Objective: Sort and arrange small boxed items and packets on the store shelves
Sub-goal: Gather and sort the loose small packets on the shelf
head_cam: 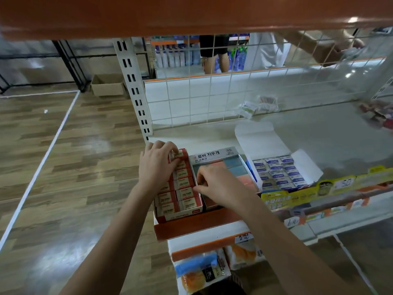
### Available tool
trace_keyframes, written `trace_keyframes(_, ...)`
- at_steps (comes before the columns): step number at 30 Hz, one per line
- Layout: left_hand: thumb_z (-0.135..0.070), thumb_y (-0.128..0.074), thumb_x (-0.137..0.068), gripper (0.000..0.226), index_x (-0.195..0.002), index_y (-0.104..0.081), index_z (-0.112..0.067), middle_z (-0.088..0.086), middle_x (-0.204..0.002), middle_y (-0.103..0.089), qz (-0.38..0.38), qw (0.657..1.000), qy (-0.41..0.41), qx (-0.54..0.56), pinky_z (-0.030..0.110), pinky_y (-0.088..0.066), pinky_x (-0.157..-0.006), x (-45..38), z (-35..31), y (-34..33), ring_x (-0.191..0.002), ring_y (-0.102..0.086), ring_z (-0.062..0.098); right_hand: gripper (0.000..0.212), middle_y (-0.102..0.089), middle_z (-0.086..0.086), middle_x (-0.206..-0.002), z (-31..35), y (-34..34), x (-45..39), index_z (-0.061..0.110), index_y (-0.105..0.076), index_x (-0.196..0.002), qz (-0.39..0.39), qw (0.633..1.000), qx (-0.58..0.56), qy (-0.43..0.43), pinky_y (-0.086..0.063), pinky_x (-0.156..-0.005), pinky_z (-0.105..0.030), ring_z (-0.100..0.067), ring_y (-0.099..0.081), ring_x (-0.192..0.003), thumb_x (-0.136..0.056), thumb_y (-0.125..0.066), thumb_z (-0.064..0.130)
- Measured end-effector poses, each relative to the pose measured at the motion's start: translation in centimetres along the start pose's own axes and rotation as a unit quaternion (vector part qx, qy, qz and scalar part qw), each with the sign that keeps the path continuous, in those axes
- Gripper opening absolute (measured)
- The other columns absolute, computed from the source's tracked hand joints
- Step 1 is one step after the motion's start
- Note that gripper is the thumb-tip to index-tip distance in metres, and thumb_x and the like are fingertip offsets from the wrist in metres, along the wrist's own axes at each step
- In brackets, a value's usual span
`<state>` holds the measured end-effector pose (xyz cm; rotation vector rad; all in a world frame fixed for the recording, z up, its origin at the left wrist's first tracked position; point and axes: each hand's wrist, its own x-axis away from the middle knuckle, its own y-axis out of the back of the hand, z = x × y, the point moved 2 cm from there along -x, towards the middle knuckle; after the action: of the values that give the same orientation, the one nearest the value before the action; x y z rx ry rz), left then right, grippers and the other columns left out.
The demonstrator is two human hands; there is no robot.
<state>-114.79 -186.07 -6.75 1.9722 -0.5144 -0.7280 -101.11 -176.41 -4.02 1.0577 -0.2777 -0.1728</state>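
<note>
A: Looking at the shelf [297, 133], where does the person's left hand [156, 165] sit?

B: At about nine o'clock of the middle, on the red display box [180, 211] of 2B erasers. Its fingers curl over the rearmost small eraser box [178, 155] and pinch it at the back of the row.

A: And the right hand [217, 184]?

B: Just beside it, toward three o'clock, over the grey display box [214, 155] with Korean lettering. Its fingertips are bent down at the seam between the red and grey boxes; whether the grip has hold of anything there cannot be told.

A: What else stands on the shelf?

B: Further toward three o'clock an open white carton [276, 143] holds rows of blue-and-white packets [276, 173], its lid folded back. Loose wrapped packets [258, 106] lie at twelve o'clock against the wire grid back [202, 99].

A: Below?

B: Bagged goods [197, 273] on the lower shelf, at six o'clock.
</note>
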Motion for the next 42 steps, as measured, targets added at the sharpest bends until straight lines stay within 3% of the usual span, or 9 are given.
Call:
trace_keyframes(3,-0.033,-0.065,-0.084,0.024,-0.106,-0.062,-0.023,0.003,-0.11,-0.058,0.002,1.0,-0.005,-0.007,0.037,-0.037,-0.087,-0.2,0.0,-0.1,-0.106,-0.045,0.023,0.018,-0.06,-0.001,-0.1,-0.2,-0.1,-0.1,0.014,-0.056,-0.1,0.006,1.0,-0.008,0.004,-0.046,-0.079,-0.028,-0.014,-0.055,-0.088,-0.091,-0.059,0.028)
trace_keyframes(9,-0.037,-0.06,-0.088,0.027,-0.111,-0.063,-0.024,0.004,-0.115,-0.059,0.03,0.999,0.008,-0.02,0.039,-0.037,-0.09,-0.4,-1.0,0.4,-0.111,-0.044,0.026,0.024,-0.062,-0.001,-0.103,-0.9,0.7,0.0,0.013,-0.059,-0.104,0.013,0.999,-0.001,0.033,-0.05,-0.083,-0.032,-0.014,-0.058,-0.092,-0.093,-0.054,0.034)
trace_keyframes(14,-0.033,-0.056,-0.091,0.026,-0.115,-0.062,-0.024,0.003,-0.119,-0.06,0.021,0.999,-0.037,0.001,0.04,-0.035,-0.096,-1.5,-6.9,1.1,-0.118,-0.044,0.028,0.021,-0.061,-0.002,-0.102,-3.8,5.2,1.7,0.014,-0.061,-0.106,-0.08,0.995,0.027,0.051,-0.047,-0.083,-0.034,-0.016,-0.054,-0.095,-0.092,-0.055,0.029)
trace_keyframes(19,-0.035,-0.053,-0.092,0.027,-0.114,-0.062,-0.023,0.003,-0.118,-0.061,0.002,0.989,-0.145,0.008,0.037,-0.037,-0.093,-2.2,-18.7,-1.0,-0.114,-0.046,0.028,0.026,-0.063,-0.006,-0.106,-12.9,11.2,6.4,0.013,-0.062,-0.11,-0.175,0.982,0.063,-0.009,-0.046,-0.086,-0.034,-0.022,-0.054,-0.103,-0.089,-0.06,0.028)
trace_keyframes(25,-0.04,-0.054,-0.089,0.029,-0.111,-0.062,-0.023,0.005,-0.112,-0.062,0.045,0.968,-0.246,0.016,0.04,-0.045,-0.087,-1.8,-34.7,-7.7,-0.108,-0.054,0.029,0.034,-0.05,-0.007,-0.124,-27.0,16.9,15.1,0.017,-0.054,-0.123,-0.194,0.967,0.102,-0.13,-0.037,-0.092,-0.032,-0.024,-0.046,-0.117,-0.091,-0.056,0.03)
trace_keyframes(33,-0.042,-0.054,-0.09,0.034,-0.118,-0.056,-0.024,0.007,-0.12,-0.054,0.151,0.949,-0.275,0.013,0.038,-0.042,-0.094,-1.6,-51.3,-17.9,-0.114,-0.048,0.029,0.041,-0.052,-0.016,-0.124,-42.2,21.2,24.8,0.008,-0.054,-0.125,-0.213,0.942,0.084,-0.244,-0.035,-0.09,-0.031,-0.031,-0.052,-0.113,-0.086,-0.062,0.018)
trace_keyframes(39,-0.048,-0.051,-0.089,0.04,-0.118,-0.054,-0.021,0.008,-0.122,-0.052,0.173,0.939,-0.296,-0.014,0.038,-0.043,-0.09,-3.9,-58.9,-24.6,-0.112,-0.049,0.03,0.033,-0.053,-0.015,-0.116,-52.1,22.6,26.8,0.01,-0.056,-0.119,-0.199,0.931,0.065,-0.299,-0.041,-0.085,-0.036,-0.032,-0.052,-0.109,-0.088,-0.059,0.022)
trace_keyframes(42,-0.045,-0.053,-0.089,0.041,-0.121,-0.052,-0.021,0.008,-0.128,-0.05,0.186,0.937,-0.295,-0.016,0.039,-0.044,-0.09,-7.2,-61.3,-27.5,-0.114,-0.049,0.029,0.035,-0.052,-0.008,-0.121,-56.4,24.3,26.4,0.015,-0.053,-0.124,-0.202,0.926,0.047,-0.316,-0.043,-0.093,-0.036,-0.028,-0.049,-0.112,-0.09,-0.056,0.022)
